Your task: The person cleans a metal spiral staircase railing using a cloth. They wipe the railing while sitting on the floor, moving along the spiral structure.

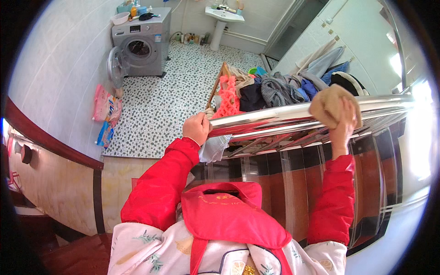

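A shiny metal handrail [264,118] runs across in front of me, beside a staircase. My left hand [196,129] grips the rail's left end, its fingers curled around it. Farther right, my right hand [346,111] presses a tan cloth [328,105] onto the top of the rail. Below my left hand hangs a pale, thin sheet or bag [216,147]; whether the hand holds it I cannot tell. Just behind the rail lies a heap of clothes [280,91], with a coral knitted piece [228,98] at its left.
A grey front-loading washing machine [141,41] stands at the back left, its round door [116,67] swung out. Detergent bags [107,106] lean by the left wall. A white pedestal sink [223,17] is at the back. Towels [325,62] hang at right above brown stair steps [268,199].
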Available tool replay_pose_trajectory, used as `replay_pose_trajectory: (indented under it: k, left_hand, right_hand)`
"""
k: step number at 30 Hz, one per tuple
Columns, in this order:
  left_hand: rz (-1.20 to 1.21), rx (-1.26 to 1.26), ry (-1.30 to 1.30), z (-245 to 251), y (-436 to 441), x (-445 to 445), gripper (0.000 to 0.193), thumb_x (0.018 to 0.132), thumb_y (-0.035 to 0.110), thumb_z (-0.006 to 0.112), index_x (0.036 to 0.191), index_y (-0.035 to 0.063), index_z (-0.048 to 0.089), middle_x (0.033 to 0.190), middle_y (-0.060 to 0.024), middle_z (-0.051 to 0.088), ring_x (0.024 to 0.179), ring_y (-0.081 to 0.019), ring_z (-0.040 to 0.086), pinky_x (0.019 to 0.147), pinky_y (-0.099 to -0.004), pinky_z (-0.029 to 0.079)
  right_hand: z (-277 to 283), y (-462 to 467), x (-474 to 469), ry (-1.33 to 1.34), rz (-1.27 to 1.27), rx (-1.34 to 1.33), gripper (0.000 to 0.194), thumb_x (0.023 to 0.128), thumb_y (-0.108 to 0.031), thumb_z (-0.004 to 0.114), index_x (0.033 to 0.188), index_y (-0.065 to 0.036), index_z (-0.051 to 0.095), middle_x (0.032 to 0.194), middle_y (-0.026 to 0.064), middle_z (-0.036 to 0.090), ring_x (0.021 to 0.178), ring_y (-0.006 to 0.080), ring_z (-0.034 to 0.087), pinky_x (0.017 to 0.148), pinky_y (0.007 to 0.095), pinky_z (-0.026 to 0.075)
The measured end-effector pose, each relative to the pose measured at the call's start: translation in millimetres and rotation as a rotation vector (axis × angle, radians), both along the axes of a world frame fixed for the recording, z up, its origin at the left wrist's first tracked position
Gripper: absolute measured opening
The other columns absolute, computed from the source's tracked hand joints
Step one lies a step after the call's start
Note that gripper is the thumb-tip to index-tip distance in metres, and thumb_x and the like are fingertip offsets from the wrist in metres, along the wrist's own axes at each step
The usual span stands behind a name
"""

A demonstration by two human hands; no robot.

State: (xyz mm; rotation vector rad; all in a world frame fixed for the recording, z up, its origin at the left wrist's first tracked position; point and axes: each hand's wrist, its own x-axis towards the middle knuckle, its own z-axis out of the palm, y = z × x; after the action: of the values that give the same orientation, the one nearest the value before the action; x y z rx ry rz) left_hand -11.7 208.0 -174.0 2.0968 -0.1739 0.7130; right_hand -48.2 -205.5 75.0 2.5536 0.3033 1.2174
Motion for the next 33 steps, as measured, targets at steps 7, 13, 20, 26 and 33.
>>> replay_pose_trajectory:
  k: [7, 13, 20, 26, 33]
  left_hand:
    - [-0.013, -0.024, -0.045, 2, -4, -1, 0.02, 0.09, 0.017, 0.053, 0.075, 0.0049, 0.056, 0.068, -0.0171, 0.06, 0.066, -0.0378, 0.06, 0.062, -0.0491, 0.046]
    - [0.004, -0.018, 0.011, 0, -3, -1, 0.02, 0.09, 0.018, 0.053, 0.075, 0.0047, 0.055, 0.069, -0.017, 0.061, 0.067, -0.0378, 0.06, 0.061, -0.0491, 0.047]
    - [-0.001, -0.017, 0.031, 5, -7, -2, 0.022, 0.091, 0.02, 0.052, 0.076, 0.0045, 0.055, 0.07, -0.0175, 0.061, 0.069, -0.0384, 0.06, 0.062, -0.0497, 0.046]
    - [-0.003, 0.009, 0.047, -3, -4, 3, 0.019, 0.09, 0.02, 0.052, 0.081, 0.0047, 0.057, 0.072, -0.0186, 0.062, 0.07, -0.0393, 0.06, 0.064, -0.0507, 0.047]
    - [0.004, 0.04, 0.058, -1, -2, 2, 0.018, 0.09, 0.019, 0.052, 0.082, 0.0042, 0.057, 0.073, -0.0198, 0.061, 0.07, -0.0406, 0.06, 0.064, -0.0513, 0.046]
  right_hand:
    - [31, -67, 24, -0.205, -0.137, 0.078, 0.067, 0.072, -0.003, 0.067, 0.137, -0.011, 0.051, 0.144, 0.0082, 0.046, 0.135, 0.0364, 0.036, 0.111, 0.0486, 0.028]
    - [-28, 24, 18, -0.093, 0.079, 0.087, 0.064, 0.067, -0.002, 0.067, 0.13, -0.009, 0.056, 0.139, 0.0044, 0.053, 0.137, 0.0311, 0.038, 0.114, 0.0487, 0.02]
    - [-101, 121, 6, 0.068, 0.191, 0.158, 0.064, 0.068, -0.012, 0.066, 0.131, -0.013, 0.056, 0.141, 0.0034, 0.051, 0.137, 0.0281, 0.037, 0.114, 0.0479, 0.016]
    - [-173, 221, -17, 0.416, 0.434, 0.147, 0.061, 0.072, -0.016, 0.062, 0.133, -0.014, 0.055, 0.143, 0.0029, 0.048, 0.136, 0.0258, 0.038, 0.112, 0.0459, 0.022]
    - [-147, 218, -15, 0.512, 0.496, 0.003, 0.054, 0.079, -0.014, 0.056, 0.132, -0.013, 0.055, 0.143, 0.0045, 0.048, 0.134, 0.0243, 0.041, 0.109, 0.0424, 0.03]
